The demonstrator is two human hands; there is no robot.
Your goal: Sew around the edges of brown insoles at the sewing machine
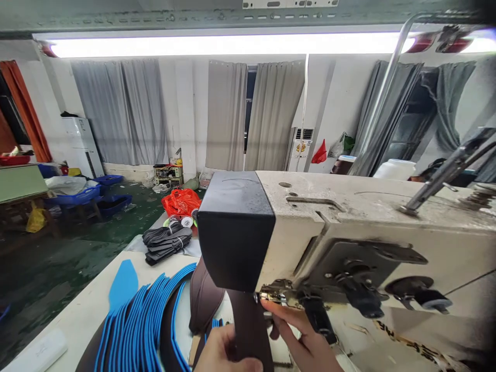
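Observation:
A cream sewing machine [294,204] with a black end cover [236,243] stands in front of me. Under the cover runs a dark brown fabric strip [250,330]. My left hand [228,351] grips this strip near the bottom edge, its thumb lying across it. Close to the metal needle parts [275,293], my right hand [304,336] has its fingers stretched out and apart, the index fingertip touching the metal. Left of the strip lie a curved dark brown fabric piece [205,297] and a fanned stack of blue-edged dark pieces [143,320].
Bundled black pieces [166,245] and a red plastic bag [182,202] are at the table's far end. A white object [39,351] lies at the near left table edge. Metal rods [445,175] rise from the machine's top right. A bright tube light [232,44] hangs overhead.

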